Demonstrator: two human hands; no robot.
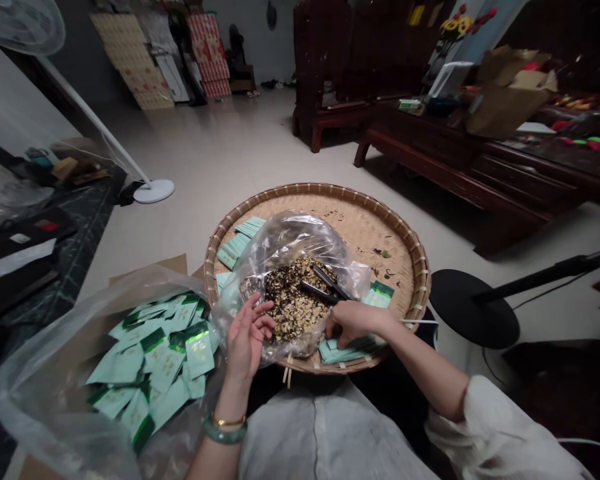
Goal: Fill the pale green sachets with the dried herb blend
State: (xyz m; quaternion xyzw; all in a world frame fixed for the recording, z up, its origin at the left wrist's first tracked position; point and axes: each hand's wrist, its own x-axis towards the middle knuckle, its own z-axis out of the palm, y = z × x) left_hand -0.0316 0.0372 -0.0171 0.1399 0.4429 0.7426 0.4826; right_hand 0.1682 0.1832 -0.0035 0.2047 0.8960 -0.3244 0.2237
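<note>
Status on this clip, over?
Left hand open at clear plastic bag; right hand at black tongs in dried loose mix; pale green sachets alongside.

Dim, diffuse indoor light was recorded; glare was returned by the plastic bag point(290, 233), and wide-angle curvature was evident at the frame edges.

A clear plastic bag point(300, 243) lies crumpled open on the near part of a round bamboo tray point(320, 191), holding a heap of dried herb mix point(293, 300), speckled tan and near-black, with black tongs point(320, 290) lying tilted across the heap's right side.
</note>
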